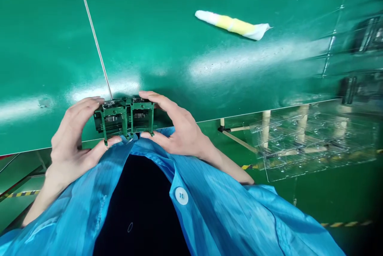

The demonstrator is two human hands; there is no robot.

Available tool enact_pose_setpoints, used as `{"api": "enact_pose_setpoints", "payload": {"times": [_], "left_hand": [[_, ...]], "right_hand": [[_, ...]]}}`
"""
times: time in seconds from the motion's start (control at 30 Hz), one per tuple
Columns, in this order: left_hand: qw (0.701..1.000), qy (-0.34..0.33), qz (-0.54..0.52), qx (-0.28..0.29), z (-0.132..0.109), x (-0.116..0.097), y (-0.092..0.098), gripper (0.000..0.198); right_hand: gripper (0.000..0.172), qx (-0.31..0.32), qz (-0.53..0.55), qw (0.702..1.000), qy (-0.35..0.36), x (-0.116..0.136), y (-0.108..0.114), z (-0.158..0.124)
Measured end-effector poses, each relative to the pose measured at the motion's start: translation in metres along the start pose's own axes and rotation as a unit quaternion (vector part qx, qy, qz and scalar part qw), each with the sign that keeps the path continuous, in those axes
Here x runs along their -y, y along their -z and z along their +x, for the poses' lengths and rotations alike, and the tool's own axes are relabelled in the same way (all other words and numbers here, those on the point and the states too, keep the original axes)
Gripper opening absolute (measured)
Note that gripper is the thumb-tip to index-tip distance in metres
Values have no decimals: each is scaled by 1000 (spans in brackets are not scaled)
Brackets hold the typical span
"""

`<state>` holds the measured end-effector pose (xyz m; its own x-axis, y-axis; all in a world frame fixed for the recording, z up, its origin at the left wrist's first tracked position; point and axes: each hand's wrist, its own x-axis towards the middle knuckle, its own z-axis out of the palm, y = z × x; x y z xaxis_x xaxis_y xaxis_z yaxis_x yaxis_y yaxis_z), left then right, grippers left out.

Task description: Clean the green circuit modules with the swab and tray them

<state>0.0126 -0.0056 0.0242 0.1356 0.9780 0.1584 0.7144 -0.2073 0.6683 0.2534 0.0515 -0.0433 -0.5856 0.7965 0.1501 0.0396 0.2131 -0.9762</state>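
Observation:
Two small green plastic parts sit side by side at the near edge of the green table [179, 28]. My left hand [73, 136] pinches the left green part [111, 119] between thumb and fingers. My right hand [176, 124] grips the right green part [141, 115] the same way, thumb below and fingers on top. The two parts touch each other in the middle. Both hands are closed on them, just above my blue coat [209, 208].
A rolled white and yellow cloth [233, 24] lies on the table, far right of centre. A thin metal rod [94, 34] runs from the top down to the parts. Clear plastic trays [305, 144] sit lower right, below the table edge.

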Motion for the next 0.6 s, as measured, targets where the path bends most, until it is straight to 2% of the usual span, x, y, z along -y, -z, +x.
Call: {"api": "enact_pose_setpoints", "payload": {"times": [0.17, 0.3, 0.6], "left_hand": [[998, 8, -61, -13, -6, 12, -8, 76], [996, 18, -81, -32, -7, 13, -12, 74], [993, 28, -106, -30, -8, 15, -13, 75]], "right_hand": [[58, -4, -43, 999, 17, 5, 1, -1], [56, -6, -73, 997, 22, 9, 3, -1], [61, -7, -99, 995, 26, 12, 4, -1]]}}
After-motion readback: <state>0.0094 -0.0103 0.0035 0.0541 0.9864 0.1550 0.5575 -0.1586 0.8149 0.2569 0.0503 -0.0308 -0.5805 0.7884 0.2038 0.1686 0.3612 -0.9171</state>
